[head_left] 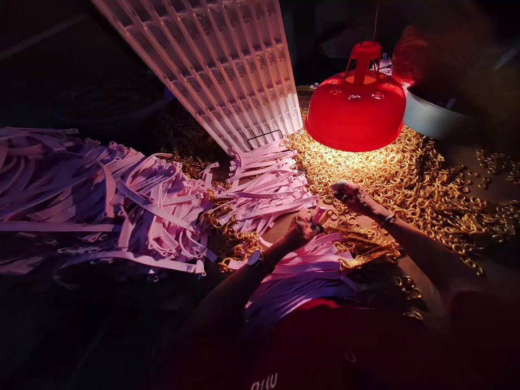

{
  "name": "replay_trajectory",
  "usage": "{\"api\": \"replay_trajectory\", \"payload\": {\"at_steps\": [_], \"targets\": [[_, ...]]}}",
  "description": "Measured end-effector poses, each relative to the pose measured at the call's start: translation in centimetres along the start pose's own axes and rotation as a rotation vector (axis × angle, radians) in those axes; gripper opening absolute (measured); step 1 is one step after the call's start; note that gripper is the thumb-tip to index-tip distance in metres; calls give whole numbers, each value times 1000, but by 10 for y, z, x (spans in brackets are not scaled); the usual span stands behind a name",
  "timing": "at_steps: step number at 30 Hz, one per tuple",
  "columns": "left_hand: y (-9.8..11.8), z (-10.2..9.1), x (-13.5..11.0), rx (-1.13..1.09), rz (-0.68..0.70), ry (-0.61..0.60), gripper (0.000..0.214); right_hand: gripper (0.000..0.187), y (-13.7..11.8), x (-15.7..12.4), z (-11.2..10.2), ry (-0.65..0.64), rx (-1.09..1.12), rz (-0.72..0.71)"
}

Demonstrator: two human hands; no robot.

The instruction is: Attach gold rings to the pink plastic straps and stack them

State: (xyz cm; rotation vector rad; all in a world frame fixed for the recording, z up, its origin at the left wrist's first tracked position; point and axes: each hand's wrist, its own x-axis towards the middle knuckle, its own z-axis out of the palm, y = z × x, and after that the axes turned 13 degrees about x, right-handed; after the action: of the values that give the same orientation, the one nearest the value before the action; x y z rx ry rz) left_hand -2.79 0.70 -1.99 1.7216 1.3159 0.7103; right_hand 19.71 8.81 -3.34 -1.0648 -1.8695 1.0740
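My left hand (301,227) is closed around the end of a pale pink strip (319,215), held just above a bundle of like strips (312,261) lying across my lap. My right hand (352,196) reaches over the heap of small gold rings (410,173), fingers curled together at the rings; what they pinch is too small to make out. A watch sits on my left wrist and a bangle on my right.
A red hanging lamp (356,105) lights the rings from above. A white gridded tray (227,65) leans at the back. Piles of pink strips (101,200) spread to the left, some with gold rings attached. A pale bowl (430,116) stands at right.
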Motion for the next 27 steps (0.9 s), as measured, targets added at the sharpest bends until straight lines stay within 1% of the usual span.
{"api": "replay_trajectory", "payload": {"at_steps": [1,2,3,5,7,10,12,13,14,16,18,20,22,24,27], "targets": [[0,1,2,-81,-21,-19,36,30,4,12,-11,97,-123,27],[-1,3,4,-162,-63,-42,37,29,8,25,-20,165,-245,68],[-2,5,5,-227,-116,-56,37,29,11,37,-29,200,-351,119],[-8,9,7,-283,-213,-49,35,28,18,60,-40,197,-488,200],[-15,12,6,-292,-277,-10,30,25,24,79,-45,171,-538,235],[-26,14,6,-313,-335,23,23,15,32,100,-41,132,-596,278],[-32,15,7,-346,-338,29,25,7,40,110,-36,101,-620,315],[-34,15,7,-368,-333,32,27,5,45,115,-33,89,-615,328],[-36,15,8,-391,-328,38,28,7,50,119,-31,81,-598,333],[-38,17,9,-421,-334,29,24,17,60,124,-27,73,-558,325],[-39,19,10,-420,-336,9,17,26,69,126,-24,89,-512,284],[-40,20,10,-386,-329,-12,13,33,72,125,-21,118,-440,219],[-41,22,10,-346,-308,-14,12,37,70,120,-19,148,-371,170],[-41,22,9,-323,-286,-10,13,36,63,115,-19,160,-346,154],[-34,20,9,-331,-259,-4,16,23,46,102,-23,158,-316,128]]}}
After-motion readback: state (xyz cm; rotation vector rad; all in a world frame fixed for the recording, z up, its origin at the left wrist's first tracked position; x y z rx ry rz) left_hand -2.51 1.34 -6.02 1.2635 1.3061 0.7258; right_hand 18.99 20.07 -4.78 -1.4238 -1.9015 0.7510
